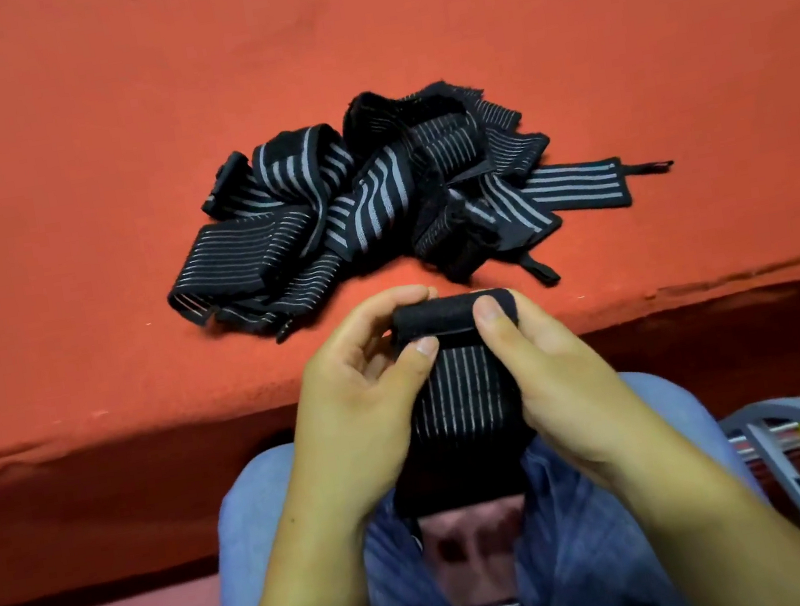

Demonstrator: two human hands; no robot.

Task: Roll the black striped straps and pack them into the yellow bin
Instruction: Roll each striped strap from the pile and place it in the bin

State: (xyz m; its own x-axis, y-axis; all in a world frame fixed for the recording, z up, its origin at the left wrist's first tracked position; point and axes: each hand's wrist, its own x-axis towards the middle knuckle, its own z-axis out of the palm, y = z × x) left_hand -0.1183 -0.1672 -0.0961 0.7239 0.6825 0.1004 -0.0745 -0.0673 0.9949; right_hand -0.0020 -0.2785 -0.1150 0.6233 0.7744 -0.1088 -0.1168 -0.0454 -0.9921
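You have no readable text, label, brand or number anywhere in view, neither on the part-rolled strap [459, 397] pinched between your left hand [356, 402] and right hand [548, 374] nor on the heap of striped straps [372, 198] just beyond them.

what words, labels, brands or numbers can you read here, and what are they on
No readable text anywhere.
The black strap with thin grey stripes, gripped by the left hand and right hand: stripes only.
The pile of black striped straps on the red cloth: no legible label; small end tabs too small to tell.
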